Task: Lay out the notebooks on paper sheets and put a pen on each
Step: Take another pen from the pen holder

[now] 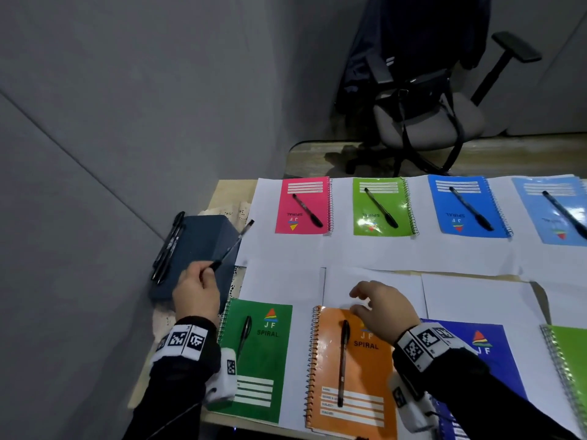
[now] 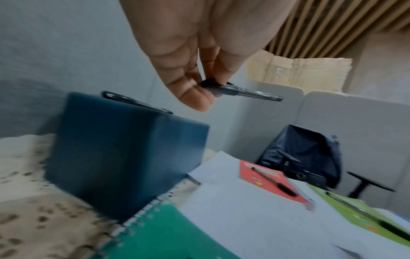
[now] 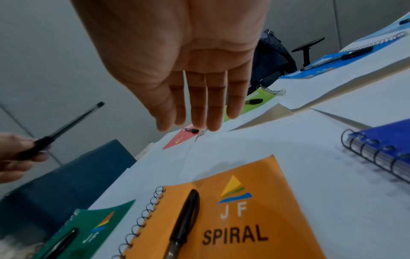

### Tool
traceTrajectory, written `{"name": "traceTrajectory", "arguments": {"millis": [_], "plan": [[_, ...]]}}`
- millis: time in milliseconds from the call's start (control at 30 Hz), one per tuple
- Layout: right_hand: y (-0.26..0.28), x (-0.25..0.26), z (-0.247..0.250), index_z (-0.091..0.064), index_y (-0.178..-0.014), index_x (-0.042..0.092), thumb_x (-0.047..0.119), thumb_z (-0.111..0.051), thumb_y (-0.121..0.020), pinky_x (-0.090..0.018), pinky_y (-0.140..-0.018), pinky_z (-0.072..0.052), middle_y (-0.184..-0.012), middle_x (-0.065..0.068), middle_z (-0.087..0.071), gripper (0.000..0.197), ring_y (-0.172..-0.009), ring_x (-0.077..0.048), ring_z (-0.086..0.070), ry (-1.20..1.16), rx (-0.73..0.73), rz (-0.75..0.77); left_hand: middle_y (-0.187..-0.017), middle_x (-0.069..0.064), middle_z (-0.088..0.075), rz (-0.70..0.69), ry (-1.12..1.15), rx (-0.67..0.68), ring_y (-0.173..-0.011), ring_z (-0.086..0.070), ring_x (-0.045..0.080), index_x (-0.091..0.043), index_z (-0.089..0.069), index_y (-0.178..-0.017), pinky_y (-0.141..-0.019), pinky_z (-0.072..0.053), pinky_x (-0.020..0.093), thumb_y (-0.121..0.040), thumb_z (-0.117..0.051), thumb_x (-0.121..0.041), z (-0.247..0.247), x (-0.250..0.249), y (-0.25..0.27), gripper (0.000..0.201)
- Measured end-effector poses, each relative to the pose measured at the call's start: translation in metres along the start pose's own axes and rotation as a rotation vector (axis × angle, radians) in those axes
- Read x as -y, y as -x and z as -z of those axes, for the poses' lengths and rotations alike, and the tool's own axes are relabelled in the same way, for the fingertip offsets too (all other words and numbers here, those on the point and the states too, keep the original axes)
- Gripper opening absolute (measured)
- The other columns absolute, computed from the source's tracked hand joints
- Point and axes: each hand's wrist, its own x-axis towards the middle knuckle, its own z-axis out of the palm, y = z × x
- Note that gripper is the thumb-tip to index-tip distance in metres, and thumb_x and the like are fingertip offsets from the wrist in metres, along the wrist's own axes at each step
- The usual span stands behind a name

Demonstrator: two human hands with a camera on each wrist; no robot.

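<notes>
My left hand (image 1: 198,285) pinches a black pen (image 1: 233,244) by its end above the dark blue box (image 1: 197,246); the same pen (image 2: 241,92) shows in the left wrist view. Two more pens (image 1: 168,246) lie on the box's far edge. My right hand (image 1: 378,304) hovers open, fingers straight, over the top of the orange notebook (image 1: 365,376), which carries a pen (image 1: 343,360). The dark green notebook (image 1: 263,354) also bears a pen. The dark blue notebook (image 1: 495,354) and a light green one (image 1: 571,354) lie on sheets with no pen visible on them.
The back row holds pink (image 1: 303,206), green (image 1: 381,206), blue (image 1: 467,206) and light blue (image 1: 552,211) notebooks, each on a white sheet with a pen. A grey wall stands at the left. An office chair (image 1: 425,115) stands beyond the table.
</notes>
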Motion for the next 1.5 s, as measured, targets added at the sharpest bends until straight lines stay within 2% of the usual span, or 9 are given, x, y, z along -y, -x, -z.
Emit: {"name": "traceTrajectory", "arguments": {"millis": [67,200,467,633,800,1067,1167,1300,1500], "plan": [[0.004,-0.001,0.006,-0.059,-0.117,0.027,0.032,-0.059,-0.089,-0.025,-0.081,-0.05,-0.116,0.007,-0.059,0.028,-0.095,-0.011,-0.06,-0.045,-0.056,0.031,-0.1,0.011,-0.064,-0.066,0.034,0.078,-0.089,-0.056,0.024,-0.012,-0.064,-0.105,-0.085,-0.043,0.032,-0.095,-0.048,-0.011,-0.016,-0.018,0.012,0.019],[0.015,-0.008,0.018,-0.059,-0.117,0.025,0.025,-0.06,-0.09,-0.026,-0.08,-0.049,-0.117,0.007,-0.055,0.027,-0.092,-0.011,-0.06,-0.119,-0.118,0.08,-0.097,0.007,-0.058,-0.174,0.101,0.26,-0.086,-0.059,0.028,-0.015,-0.065,-0.101,-0.084,-0.05,0.037,-0.096,-0.043,-0.007,-0.055,-0.051,0.045,0.024],[0.046,-0.05,0.022,-0.064,-0.111,0.026,0.032,-0.06,-0.089,-0.027,-0.081,-0.048,-0.108,0.007,-0.061,0.022,-0.086,-0.011,-0.057,-0.128,-0.07,-0.017,-0.103,0.004,-0.053,-0.333,0.042,0.641,-0.09,-0.052,0.014,-0.017,-0.065,-0.102,-0.077,-0.034,0.014,-0.097,-0.04,-0.008,-0.119,-0.11,0.122,0.027],[0.069,-0.078,0.019,-0.065,-0.104,0.023,0.027,-0.065,-0.085,-0.027,-0.077,-0.047,-0.099,0.004,-0.066,0.019,-0.089,-0.014,-0.06,-0.172,-0.068,-0.124,-0.105,0.001,-0.057,-0.344,0.074,0.779,-0.094,-0.054,0.016,-0.018,-0.061,-0.103,-0.08,-0.04,0.021,-0.098,-0.039,-0.011,-0.144,-0.13,0.158,0.024],[0.09,-0.105,0.012,-0.063,-0.094,0.019,0.024,-0.06,-0.086,-0.03,-0.069,-0.044,-0.084,0.001,-0.066,0.01,-0.086,-0.022,-0.061,-0.169,-0.106,-0.23,-0.084,0.001,-0.058,-0.312,0.128,0.891,-0.082,-0.059,0.023,-0.021,-0.055,-0.104,-0.074,-0.047,0.032,-0.097,-0.042,-0.012,-0.163,-0.147,0.193,0.017],[0.109,-0.129,0.001,-0.061,-0.09,0.014,0.026,-0.058,-0.086,-0.031,-0.073,-0.045,-0.091,-0.005,-0.068,0.013,-0.091,-0.024,-0.061,-0.125,-0.077,-0.372,-0.074,0.003,-0.061,-0.215,0.13,0.974,-0.071,-0.061,0.024,-0.027,-0.052,-0.097,-0.07,-0.053,0.037,-0.093,-0.051,-0.017,-0.189,-0.156,0.227,0.011],[0.109,-0.137,-0.002,-0.064,-0.092,0.013,0.021,-0.059,-0.086,-0.029,-0.075,-0.044,-0.095,-0.006,-0.068,0.012,-0.094,-0.024,-0.061,-0.146,-0.094,-0.429,-0.07,-0.004,-0.06,-0.252,0.084,0.965,-0.07,-0.059,0.018,-0.024,-0.052,-0.101,-0.07,-0.05,0.03,-0.093,-0.054,-0.02,-0.191,-0.158,0.227,0.009],[0.108,-0.147,-0.007,-0.065,-0.092,0.011,0.018,-0.061,-0.084,-0.027,-0.076,-0.045,-0.097,-0.007,-0.068,0.011,-0.095,-0.023,-0.061,-0.184,-0.095,-0.49,-0.079,-0.005,-0.057,-0.288,0.011,0.924,-0.074,-0.056,0.014,-0.018,-0.055,-0.108,-0.069,-0.044,0.023,-0.095,-0.051,-0.019,-0.191,-0.151,0.22,0.014],[0.103,-0.148,-0.007,-0.066,-0.095,0.011,0.02,-0.062,-0.085,-0.026,-0.078,-0.047,-0.097,-0.007,-0.069,0.015,-0.095,-0.023,-0.061,-0.185,-0.116,-0.51,-0.086,-0.001,-0.06,-0.273,-0.039,0.923,-0.076,-0.056,0.013,-0.018,-0.059,-0.102,-0.064,-0.041,0.02,-0.096,-0.048,-0.018,-0.187,-0.138,0.212,0.013]]}}
